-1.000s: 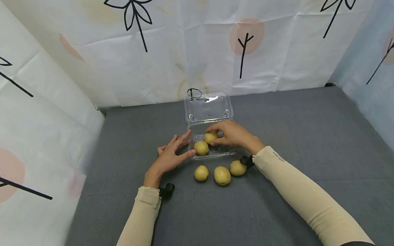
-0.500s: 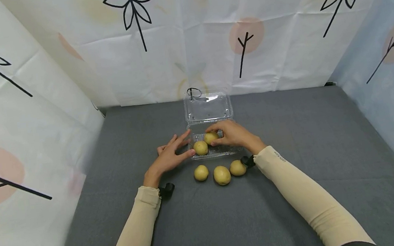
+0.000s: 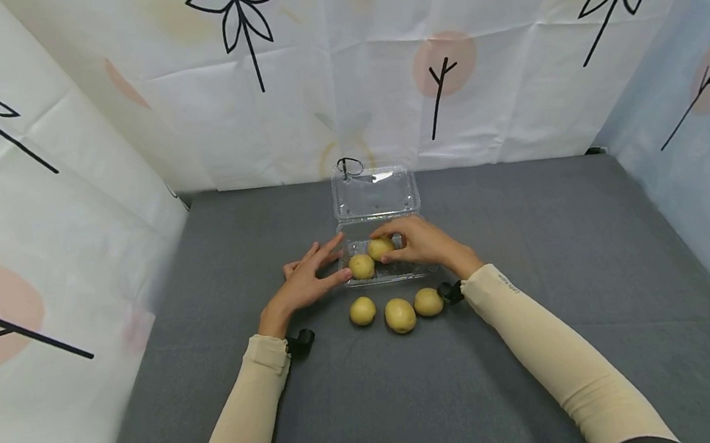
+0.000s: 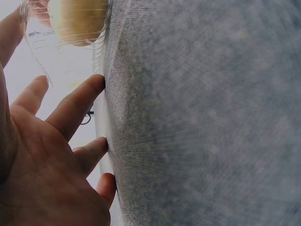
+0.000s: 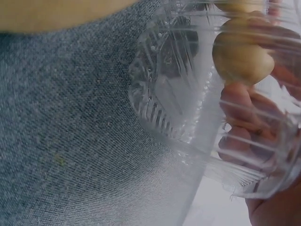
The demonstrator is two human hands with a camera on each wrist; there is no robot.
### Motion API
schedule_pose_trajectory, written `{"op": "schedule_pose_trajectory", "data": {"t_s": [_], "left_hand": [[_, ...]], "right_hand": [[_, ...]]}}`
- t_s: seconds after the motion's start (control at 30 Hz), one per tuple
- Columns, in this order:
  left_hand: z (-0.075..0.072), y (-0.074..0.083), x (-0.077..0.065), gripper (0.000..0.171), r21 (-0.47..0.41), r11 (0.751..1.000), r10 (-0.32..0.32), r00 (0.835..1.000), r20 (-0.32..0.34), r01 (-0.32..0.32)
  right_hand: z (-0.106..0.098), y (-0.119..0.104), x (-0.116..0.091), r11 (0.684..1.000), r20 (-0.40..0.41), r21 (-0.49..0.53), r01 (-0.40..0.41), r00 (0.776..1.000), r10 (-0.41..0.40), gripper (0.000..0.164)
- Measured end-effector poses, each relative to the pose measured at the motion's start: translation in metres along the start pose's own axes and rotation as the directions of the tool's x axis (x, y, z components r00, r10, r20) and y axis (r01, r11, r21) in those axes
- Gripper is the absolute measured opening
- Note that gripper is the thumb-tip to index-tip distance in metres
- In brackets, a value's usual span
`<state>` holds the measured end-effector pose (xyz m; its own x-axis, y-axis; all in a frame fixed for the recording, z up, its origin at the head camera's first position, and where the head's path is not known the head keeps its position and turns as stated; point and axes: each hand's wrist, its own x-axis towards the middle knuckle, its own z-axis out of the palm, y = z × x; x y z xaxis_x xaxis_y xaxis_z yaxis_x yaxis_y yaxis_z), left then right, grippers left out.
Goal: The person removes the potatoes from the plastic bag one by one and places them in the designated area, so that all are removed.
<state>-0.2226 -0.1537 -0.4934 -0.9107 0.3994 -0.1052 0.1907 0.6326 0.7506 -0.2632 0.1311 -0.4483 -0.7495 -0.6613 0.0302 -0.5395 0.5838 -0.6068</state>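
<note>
A clear plastic clamshell box stands with its lid tipped back. Inside it, my right hand holds a yellow potato between thumb and fingers. Another potato lies just to its front left in the box. My left hand rests at the box's left side, fingers spread, thumb at the front left wall. In the left wrist view the left fingertips reach down to the grey cloth. Through the ribbed wall in the right wrist view, the held potato sits above the curled fingers.
In front of the box, three more potatoes lie in a loose row: left, middle and right, the last beside the right wrist's black camera. Grey cloth covers the table, with printed white curtains behind.
The right forearm has shifted very slightly to the right at the wrist. Both hands keep their places, and the potatoes and box stay put.
</note>
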Motion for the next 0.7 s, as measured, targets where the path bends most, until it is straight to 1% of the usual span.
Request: {"op": "schedule_pose_trajectory", "data": {"t_s": [0.27,0.47,0.57,0.7], "left_hand": [[0.0,0.0,0.0,0.077,-0.008,1.0,0.001,1.0,0.004,-0.001],[0.0,-0.001,0.001,0.076,-0.012,1.0,0.006,1.0,0.001,-0.006],[0.0,-0.001,0.001,0.077,-0.013,1.0,0.009,1.0,0.003,-0.009],[-0.001,0.0,0.0,0.077,-0.017,1.0,0.01,1.0,0.006,-0.01]], "right_hand": [[-0.005,-0.001,-0.005,0.999,-0.042,0.029,0.021,0.999,-0.02,0.048],[-0.006,-0.002,-0.011,0.997,-0.09,0.039,0.061,0.994,-0.058,0.048],[-0.006,-0.004,-0.014,0.995,-0.114,0.067,0.076,0.991,-0.068,0.048],[-0.005,-0.005,-0.02,0.99,-0.146,0.124,0.074,0.988,-0.056,0.048]]}}
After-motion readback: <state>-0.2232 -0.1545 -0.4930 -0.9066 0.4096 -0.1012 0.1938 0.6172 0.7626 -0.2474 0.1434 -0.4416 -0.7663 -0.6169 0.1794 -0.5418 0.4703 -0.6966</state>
